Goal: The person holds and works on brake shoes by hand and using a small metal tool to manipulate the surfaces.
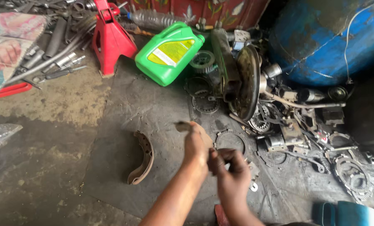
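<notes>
left hand [195,146] was clenched on one brake shoe [190,127], right hand [231,175] pinching something small i couldn't make out. second brake shoe [141,158] lay on the floor [48,175]. better kept low and steady.

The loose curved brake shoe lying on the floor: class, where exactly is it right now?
In the head view, the brake shoe lies on the dark mat, left of the left hand, below the green jug.

Two bare hands meet over the floor: left hand [195,146] and right hand [231,173]. Two curved brake shoes: one held [191,127], one lying [143,158]. One green oil jug [168,53], one red jack stand [110,37], one blue drum [329,39], one clear plastic bottle [153,17].
</notes>
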